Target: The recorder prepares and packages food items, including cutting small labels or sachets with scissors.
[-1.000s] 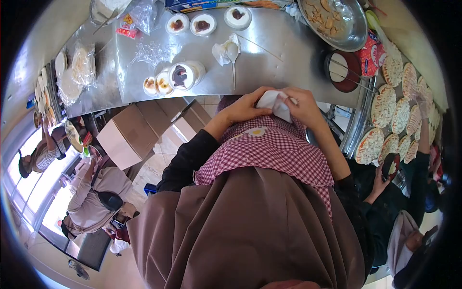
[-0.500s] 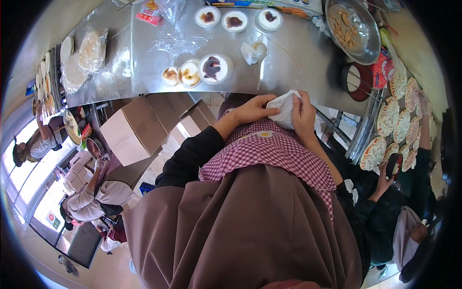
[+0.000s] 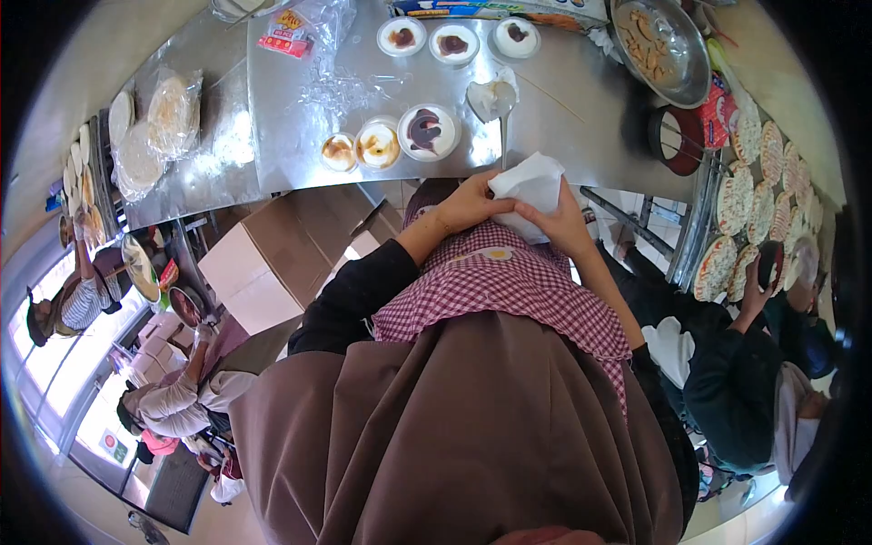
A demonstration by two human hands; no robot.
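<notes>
A white folded tissue [image 3: 531,182] is held in front of my checked apron [image 3: 490,282], near the front edge of the steel table [image 3: 581,136]. My left hand [image 3: 468,204] grips it at the left side, fingers bent round it. My right hand [image 3: 559,218] holds its right side with the thumb pressed across it. Beyond them lie a white spoon on a crumpled tissue [image 3: 490,98] and a thin stick [image 3: 554,97]. Cups with dark-topped white cream [image 3: 427,132] and cups with brownish tops [image 3: 377,141] stand to the left.
Right: a metal bowl with brown pieces [image 3: 654,50], a dark red pot [image 3: 672,145] and trays of topped flatbreads [image 3: 758,200]; a co-worker [image 3: 736,391] holds a dark container there. Left: bagged flatbreads [image 3: 173,113], cardboard boxes [image 3: 254,263] and co-workers [image 3: 182,400]. Plastic wrap [image 3: 336,82] lies at the back.
The tissue has turned and risen above my fingers, with my right thumb now across it. At right, the co-worker's reaching arm has withdrawn from the trays.
</notes>
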